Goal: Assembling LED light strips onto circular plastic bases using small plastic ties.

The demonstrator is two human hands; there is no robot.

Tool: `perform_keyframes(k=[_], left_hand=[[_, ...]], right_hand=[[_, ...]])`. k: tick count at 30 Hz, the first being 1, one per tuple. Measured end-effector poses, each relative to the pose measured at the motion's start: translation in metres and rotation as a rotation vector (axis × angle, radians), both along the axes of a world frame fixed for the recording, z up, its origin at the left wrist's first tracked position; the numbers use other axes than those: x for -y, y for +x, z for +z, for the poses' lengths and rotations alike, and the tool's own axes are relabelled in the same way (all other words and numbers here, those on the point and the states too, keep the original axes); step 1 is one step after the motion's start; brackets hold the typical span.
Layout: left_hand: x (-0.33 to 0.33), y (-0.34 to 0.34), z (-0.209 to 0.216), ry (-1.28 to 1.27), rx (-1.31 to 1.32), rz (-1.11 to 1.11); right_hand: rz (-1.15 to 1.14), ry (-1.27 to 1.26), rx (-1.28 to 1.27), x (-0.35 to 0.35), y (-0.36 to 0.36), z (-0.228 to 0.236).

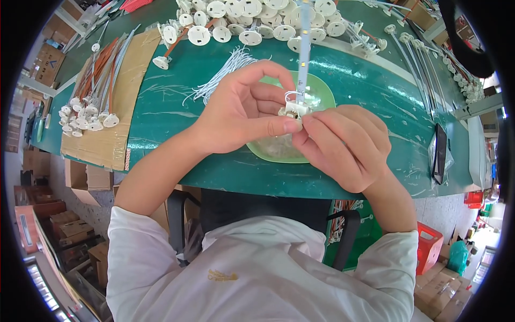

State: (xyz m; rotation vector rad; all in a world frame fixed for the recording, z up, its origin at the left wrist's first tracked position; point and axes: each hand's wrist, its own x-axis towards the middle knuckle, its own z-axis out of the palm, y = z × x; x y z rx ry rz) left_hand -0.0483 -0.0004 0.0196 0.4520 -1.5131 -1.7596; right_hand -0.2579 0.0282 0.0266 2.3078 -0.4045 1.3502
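Above a green bowl (324,86), my left hand (241,110) pinches a small white plastic end piece (295,109) between thumb and fingers. A narrow LED strip (304,56) stands upright out of that piece, and a short white wire (290,95) loops at its top. My right hand (351,142) is closed, its thumb and index fingertips pressed at the right side of the end piece. Whether a small part sits between those right fingertips is hidden. Behind my left hand lies a bundle of white wires (222,75).
Many round white caps (249,37) are piled along the table's far side. At left, orange and white strips with white ends (99,86) lie on a cardboard sheet (140,70). More strips (421,64) lie at right, near a black flat object (439,153). A red crate (428,248) stands below.
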Motion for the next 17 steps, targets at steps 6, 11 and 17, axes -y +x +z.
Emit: perform_keyframes(k=[6,11,17], left_hand=[[-0.006,-0.002,-0.002,-0.077,0.026,0.087],[-0.007,0.001,0.006,0.082,-0.076,0.036],[-0.007,0.001,-0.005,-0.259,0.083,0.108]], right_hand=[[-0.061,-0.018,0.065,0.000,0.001,0.001],[-0.109,0.122,0.114,0.010,-0.011,0.001],[-0.058,0.289,0.154,0.003,-0.006,-0.002]])
